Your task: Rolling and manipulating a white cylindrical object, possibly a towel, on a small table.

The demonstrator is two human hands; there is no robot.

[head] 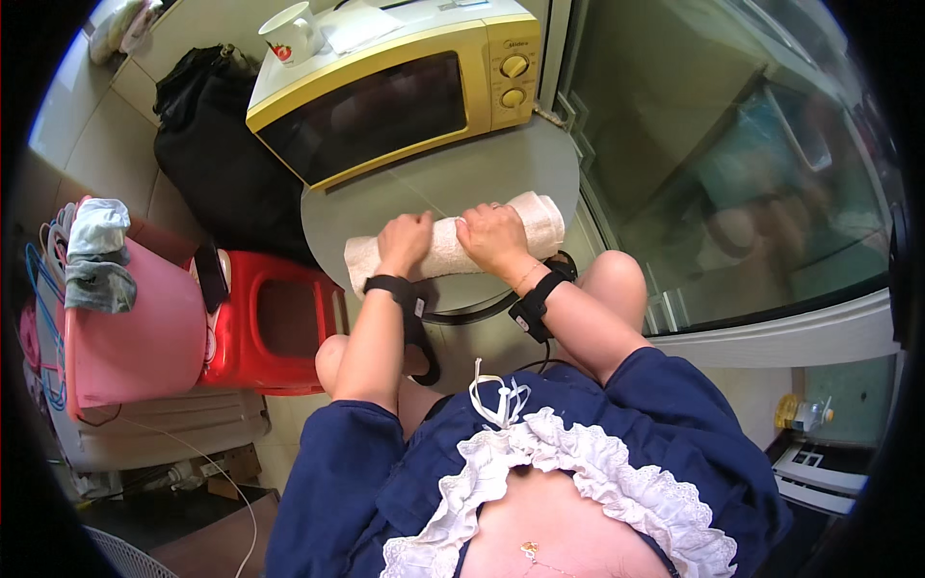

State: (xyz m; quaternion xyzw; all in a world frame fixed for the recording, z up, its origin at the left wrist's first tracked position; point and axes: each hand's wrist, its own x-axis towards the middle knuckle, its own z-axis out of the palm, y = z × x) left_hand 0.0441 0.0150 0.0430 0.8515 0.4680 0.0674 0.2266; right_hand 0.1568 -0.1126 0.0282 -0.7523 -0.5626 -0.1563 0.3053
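Observation:
A rolled cream towel (452,253) lies across the near part of a round grey tabletop (433,188). My left hand (405,244) rests on the roll left of its middle, fingers curled over it. Just to its right, my right hand (493,235) grips the towel from above, with some fingertips hidden behind the roll. Both ends of the towel stick out past my hands, the right end showing its wound layers. Black straps with small modules sit around both wrists.
A yellow Midea microwave (397,94) stands at the back, with a white mug (291,35) on top. To the left are a red plastic stool (249,318) holding a dark phone (211,278), and a pink bucket (141,332) with socks (100,278) over its rim. A glass door (723,180) borders the right.

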